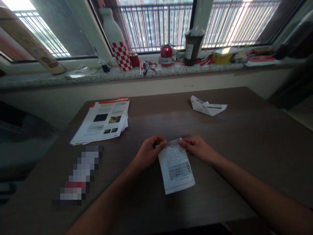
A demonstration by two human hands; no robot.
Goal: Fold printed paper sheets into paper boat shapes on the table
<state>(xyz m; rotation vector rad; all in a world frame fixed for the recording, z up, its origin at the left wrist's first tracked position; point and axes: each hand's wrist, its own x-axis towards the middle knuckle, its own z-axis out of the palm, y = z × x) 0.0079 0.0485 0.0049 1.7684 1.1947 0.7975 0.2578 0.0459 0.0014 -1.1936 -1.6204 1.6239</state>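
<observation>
A printed sheet of paper [176, 166], folded into a narrow rectangle with text and a small table on it, is between my hands. My left hand [153, 149] pinches its upper left corner between thumb and fingers. At the upper right corner, my right hand [195, 147] grips the sheet the same way. The sheet's lower end points toward me over the brown table [146, 215]. Farther back on the right lies a folded paper boat [209, 107], made of printed paper and apart from both hands.
A stack of printed sheets [102, 122] lies at the table's back left. Nearer me is a pixelated, blurred-out object [80, 176]. On the stone windowsill [93, 77] stand a checkered bottle [119, 49], a red can [166, 55], a dark cup [192, 47] and small items.
</observation>
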